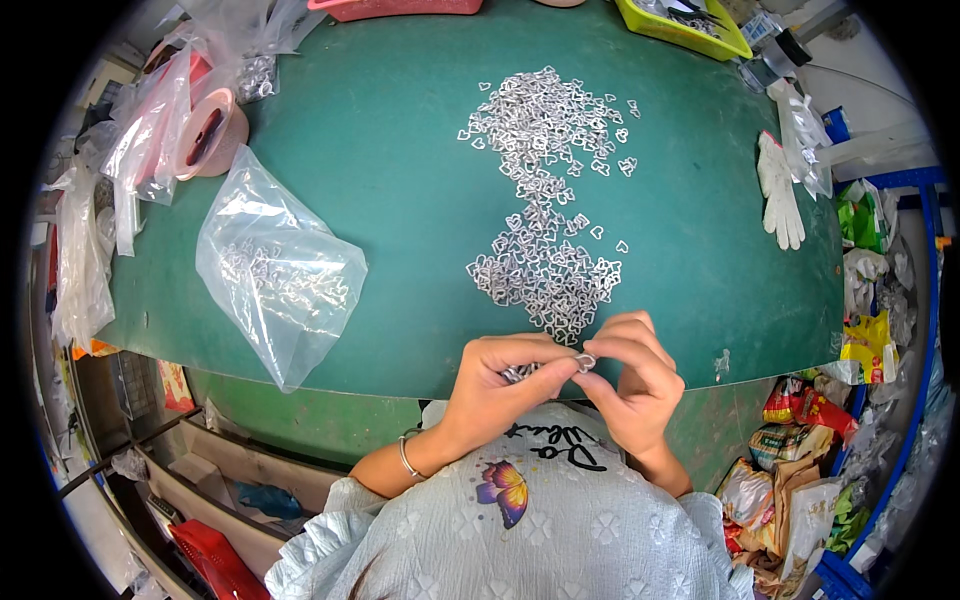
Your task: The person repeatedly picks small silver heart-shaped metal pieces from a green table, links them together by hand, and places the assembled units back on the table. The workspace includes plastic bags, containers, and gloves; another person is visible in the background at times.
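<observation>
At the table's near edge, my left hand [500, 385] is closed around several small silver heart-shaped metal rings, some showing between its fingers. My right hand [635, 385] pinches one heart-shaped ring [586, 361] between thumb and forefinger, right at the left fingertips, so both hands meet at it. Just beyond my fingers lies a pile of loose heart-shaped rings [548, 270]. It runs in a narrow band to a second pile [545, 118] farther off. Left of the piles, a clear plastic bag [285, 275] lies flat with more of these rings inside.
The green table [400, 200] bears a pink bowl [232, 135] and plastic bags [150, 150] at the far left. A yellow-green tray [690, 35] and a pink tray [395, 8] stand at the back. A white glove [780, 190] lies right. Filled packages [790, 430] crowd the lower right.
</observation>
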Tool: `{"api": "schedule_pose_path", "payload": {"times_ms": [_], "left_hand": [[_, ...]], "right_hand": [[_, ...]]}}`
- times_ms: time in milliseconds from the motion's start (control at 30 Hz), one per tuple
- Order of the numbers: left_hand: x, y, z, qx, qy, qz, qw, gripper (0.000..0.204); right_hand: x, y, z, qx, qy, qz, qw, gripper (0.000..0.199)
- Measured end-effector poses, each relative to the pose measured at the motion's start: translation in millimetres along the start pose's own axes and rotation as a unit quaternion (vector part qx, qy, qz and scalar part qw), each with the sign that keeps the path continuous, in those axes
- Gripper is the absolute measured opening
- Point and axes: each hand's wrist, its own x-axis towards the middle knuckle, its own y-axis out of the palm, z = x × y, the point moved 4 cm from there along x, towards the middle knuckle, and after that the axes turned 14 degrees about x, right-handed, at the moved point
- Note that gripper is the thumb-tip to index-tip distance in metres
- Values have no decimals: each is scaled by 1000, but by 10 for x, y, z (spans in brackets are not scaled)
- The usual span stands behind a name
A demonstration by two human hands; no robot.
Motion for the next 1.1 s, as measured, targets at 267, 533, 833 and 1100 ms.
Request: {"api": "schedule_pose_path", "payload": {"times_ms": [267,533,833,1100], "left_hand": [[-5,2,-23,-11,13,14,1000,10],[4,19,-56,42,62,-13,997,9],[218,-224,239,-96,-116,-69,986,15],[2094,-1292,-1109,-136,177,-286,932,22]], "right_hand": [[0,11,20,8,-3,2,1000,29],[-14,-13,-15,51,32,11,998,29],[1,-64,-307,-16,162,-6,987,35],[123,36,-471,-23,183,40,982,24]]}}
